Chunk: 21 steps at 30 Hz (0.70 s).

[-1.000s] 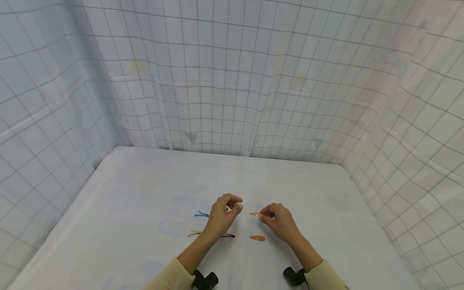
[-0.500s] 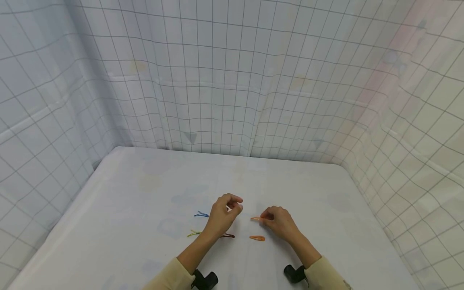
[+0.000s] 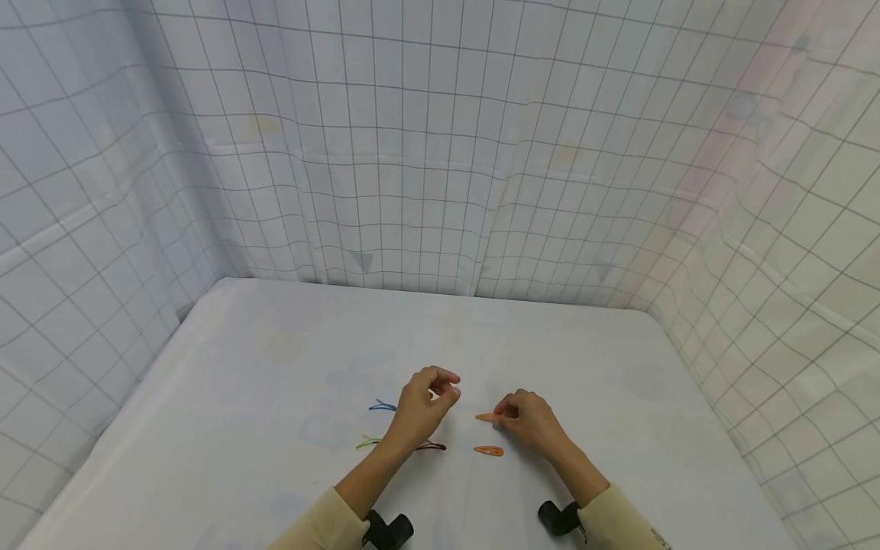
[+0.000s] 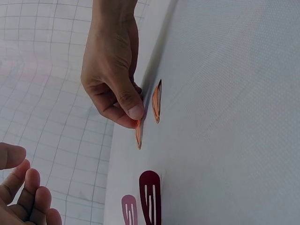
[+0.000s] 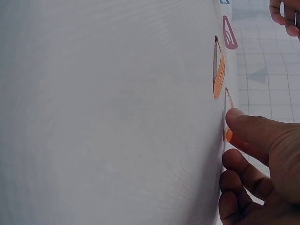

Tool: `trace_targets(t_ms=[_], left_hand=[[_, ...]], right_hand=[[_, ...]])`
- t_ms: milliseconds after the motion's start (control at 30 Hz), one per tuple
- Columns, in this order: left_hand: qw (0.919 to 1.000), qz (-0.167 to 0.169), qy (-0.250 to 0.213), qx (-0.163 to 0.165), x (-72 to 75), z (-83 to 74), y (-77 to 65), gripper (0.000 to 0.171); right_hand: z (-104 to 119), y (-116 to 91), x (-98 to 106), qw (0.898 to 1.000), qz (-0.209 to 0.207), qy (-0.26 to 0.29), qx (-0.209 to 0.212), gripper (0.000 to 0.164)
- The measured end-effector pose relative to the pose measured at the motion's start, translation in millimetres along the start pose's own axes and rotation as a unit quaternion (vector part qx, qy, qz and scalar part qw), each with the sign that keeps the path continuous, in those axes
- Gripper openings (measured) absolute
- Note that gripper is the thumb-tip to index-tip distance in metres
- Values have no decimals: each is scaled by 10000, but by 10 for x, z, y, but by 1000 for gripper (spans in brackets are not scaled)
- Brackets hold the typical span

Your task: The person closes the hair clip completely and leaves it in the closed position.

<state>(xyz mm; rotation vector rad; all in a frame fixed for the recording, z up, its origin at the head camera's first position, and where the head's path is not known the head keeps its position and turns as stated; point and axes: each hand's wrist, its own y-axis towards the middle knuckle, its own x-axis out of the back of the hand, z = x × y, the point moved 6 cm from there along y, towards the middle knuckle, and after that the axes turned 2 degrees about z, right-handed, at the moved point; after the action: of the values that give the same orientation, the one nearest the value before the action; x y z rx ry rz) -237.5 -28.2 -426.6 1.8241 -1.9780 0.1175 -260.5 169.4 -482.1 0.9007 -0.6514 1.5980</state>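
Observation:
In the head view my right hand (image 3: pixel 529 420) pinches an orange snap hair clip (image 3: pixel 484 417) between thumb and index finger, low over the white table. The clip's pointed end sticks out to the left. A second orange hair clip (image 3: pixel 489 451) lies nearer to me, apart from the hand. My left hand (image 3: pixel 422 405) hovers with loosely bent fingers and holds nothing. Under its wrist lies a dark red hair clip (image 4: pixel 150 177), with a pink hair clip (image 4: pixel 129 199) beside it in the left wrist view. The left hand hides the pink clip in the head view.
Left of my left forearm lie a blue hair clip (image 3: pixel 382 406) and a yellow-green hair clip (image 3: pixel 369 442). White cloth covers the table (image 3: pixel 275 367). Checked curtains (image 3: pixel 412 153) enclose it at the back and both sides.
My right hand has moved slightly toward me and down, bringing the pinched orange hair clip with it, and is now nearly still. The left hand has stayed in place.

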Motion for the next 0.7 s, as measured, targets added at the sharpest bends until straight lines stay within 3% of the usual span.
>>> trace_targets(t_ms=[367, 700], left_hand=[[9999, 32, 15, 115, 47, 41, -25, 13], [9993, 38, 359, 82, 148, 87, -125, 12]], right_hand=[[17, -16, -11, 10000, 4, 86, -20, 10], [234, -83, 10, 9991, -86, 325, 274, 12]])
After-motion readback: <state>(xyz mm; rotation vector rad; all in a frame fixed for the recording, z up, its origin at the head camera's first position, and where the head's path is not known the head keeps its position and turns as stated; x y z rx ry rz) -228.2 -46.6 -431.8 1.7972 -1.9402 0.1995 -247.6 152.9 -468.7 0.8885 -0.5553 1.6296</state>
